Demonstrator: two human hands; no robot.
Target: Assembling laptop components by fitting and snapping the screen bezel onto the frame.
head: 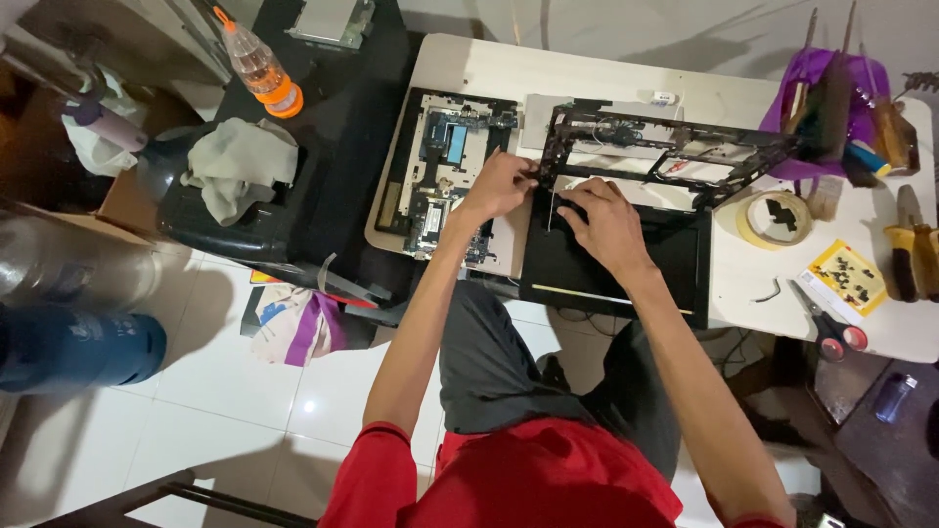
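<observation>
A black laptop screen panel [587,269] lies flat on the white table [743,284] in front of me. Above it rests a black skeletal laptop frame [675,147], tilted up toward the right. My left hand [499,184] pinches the frame's left edge with closed fingers. My right hand [602,220] presses down, fingers spread, on the top edge of the black panel beside a thin pale cable. To the left lies an opened laptop base [440,171] with its circuit board showing.
A tape roll [773,217], yellow card of small black parts [846,277], scissors [827,328], pliers [905,254] and a purple bag of tools [841,108] crowd the table's right. A black side table holds a cloth [240,166] and bottle [259,66]. Water jugs [68,313] stand left.
</observation>
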